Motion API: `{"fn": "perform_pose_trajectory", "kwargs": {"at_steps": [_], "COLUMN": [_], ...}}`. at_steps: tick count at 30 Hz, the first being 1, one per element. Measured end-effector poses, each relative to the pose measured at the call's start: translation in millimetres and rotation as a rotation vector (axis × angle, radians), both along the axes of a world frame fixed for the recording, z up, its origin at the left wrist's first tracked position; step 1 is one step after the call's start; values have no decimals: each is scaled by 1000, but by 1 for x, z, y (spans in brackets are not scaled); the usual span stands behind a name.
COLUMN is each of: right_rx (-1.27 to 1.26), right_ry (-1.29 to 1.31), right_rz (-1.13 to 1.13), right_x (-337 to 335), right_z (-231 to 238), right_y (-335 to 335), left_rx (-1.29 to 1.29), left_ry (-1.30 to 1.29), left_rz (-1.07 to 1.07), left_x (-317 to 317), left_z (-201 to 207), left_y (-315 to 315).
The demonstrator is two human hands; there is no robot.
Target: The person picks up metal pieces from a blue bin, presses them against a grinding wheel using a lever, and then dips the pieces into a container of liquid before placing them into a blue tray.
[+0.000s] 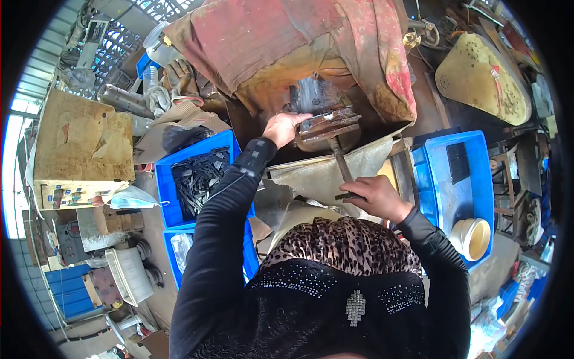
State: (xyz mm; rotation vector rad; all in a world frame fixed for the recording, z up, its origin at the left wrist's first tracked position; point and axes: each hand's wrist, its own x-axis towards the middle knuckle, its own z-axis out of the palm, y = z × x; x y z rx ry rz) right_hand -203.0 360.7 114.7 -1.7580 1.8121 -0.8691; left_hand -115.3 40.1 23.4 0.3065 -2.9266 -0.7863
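Observation:
My left hand [281,129] reaches to a worn metal fixture [330,123] under a stained red cloth hood. Its index finger stretches along the fixture's left end, the other fingers are closed and partly hidden, and I cannot make out what they pinch. Behind the fixture is a pale grey, blurred patch [314,91]. A metal bar [341,159] slants from the fixture toward my right hand [380,198]. That hand is closed on a small dark strip [347,195], just in front of my waist. Whether its fingers also touch the bar is unclear.
To the left, a blue crate [160,186] holds many dark strips, with another blue crate [170,240] below it. At right, a blue tub [428,175] contains a dark block and a cream round container [472,238]. The red cloth hood [269,42] overhangs the fixture.

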Motion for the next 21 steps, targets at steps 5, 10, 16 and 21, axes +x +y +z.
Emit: {"fn": "perform_pose_trajectory", "kwargs": {"at_steps": [5,10,16,21], "right_rx": [-19,-223,-206,-261], "right_ry": [62,14,98,-65], "right_rz": [-28,-296,-459,-407], "right_x": [6,-2,-42,-96], "right_z": [-3,22,65,60], "right_y": [1,-46,-147,-216], "left_rx": [-71,-92,-23,138], "left_ry": [-13,444,664,390], "left_rz": [188,460,899,1232], "left_x": [40,103,229,331], "left_z": [31,47,7,-84], "left_y": [14,1,-55,-71]}}
